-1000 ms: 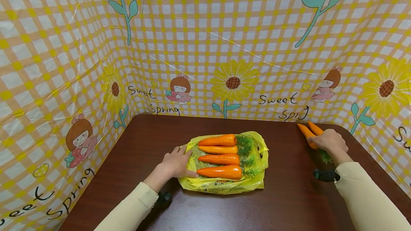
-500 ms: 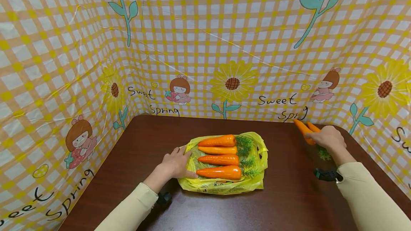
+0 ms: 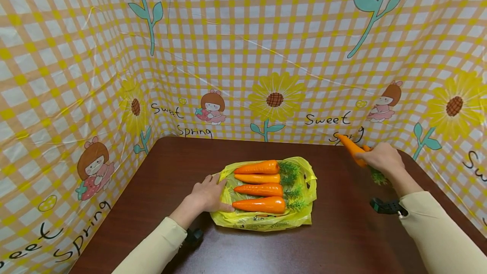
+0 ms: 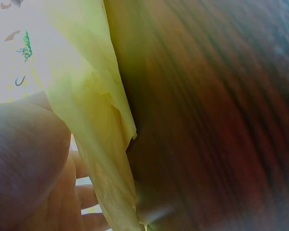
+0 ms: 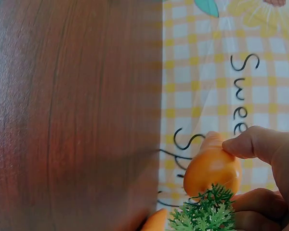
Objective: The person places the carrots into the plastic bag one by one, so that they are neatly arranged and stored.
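Observation:
Several orange carrots [image 3: 260,190] with green tops lie side by side on a yellow plastic bag [image 3: 274,224]. My left hand [image 3: 207,193] rests on the bag's left edge with its fingers spread, the thumb near the tip of the nearest carrot. In the left wrist view, part of the yellow bag [image 4: 98,130] passes in front of that hand's fingers. At the far right my right hand [image 3: 384,160] grips another carrot [image 5: 212,173] between thumb and fingers, tip pointing up and left. One more carrot [image 5: 156,221] lies on the table, mostly hidden behind the right hand in the head view.
The dark brown table [image 3: 182,151] reaches back to a checked cloth wall [image 3: 228,54] with sunflowers. The same cloth stands along both sides. A black wrist strap [image 3: 386,207] is on the right arm, and another black device [image 3: 194,237] on the left.
My right hand has lifted the carrot off the table and moved it left, away from the other carrot there. My left hand and the bag have stayed put.

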Motion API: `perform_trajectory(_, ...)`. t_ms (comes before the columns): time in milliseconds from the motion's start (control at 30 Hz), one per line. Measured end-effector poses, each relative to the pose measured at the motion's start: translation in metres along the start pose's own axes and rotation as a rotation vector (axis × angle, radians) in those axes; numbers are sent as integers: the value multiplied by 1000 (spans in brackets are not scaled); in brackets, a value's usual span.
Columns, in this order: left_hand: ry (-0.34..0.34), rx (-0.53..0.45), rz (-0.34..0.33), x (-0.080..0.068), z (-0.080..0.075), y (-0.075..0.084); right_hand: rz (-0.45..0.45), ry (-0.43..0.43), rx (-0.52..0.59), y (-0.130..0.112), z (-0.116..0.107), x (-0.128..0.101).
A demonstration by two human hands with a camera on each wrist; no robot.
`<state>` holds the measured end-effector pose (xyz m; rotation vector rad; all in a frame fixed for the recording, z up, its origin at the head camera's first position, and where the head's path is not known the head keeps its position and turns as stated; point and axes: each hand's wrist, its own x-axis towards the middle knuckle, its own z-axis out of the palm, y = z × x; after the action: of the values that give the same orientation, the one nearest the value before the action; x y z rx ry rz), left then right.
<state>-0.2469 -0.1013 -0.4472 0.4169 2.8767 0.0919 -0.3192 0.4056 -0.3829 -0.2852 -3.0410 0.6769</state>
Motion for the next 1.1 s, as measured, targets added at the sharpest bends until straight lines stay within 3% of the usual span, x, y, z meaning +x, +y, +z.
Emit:
perform_trajectory(667, 2, 3, -3, 0, 1, 0, -213, -41, -29, -56, -15, -24)
perform_trajectory(1100, 18, 8, 3, 0, 1, 0, -295, -64, -11, -89, -19, -41)
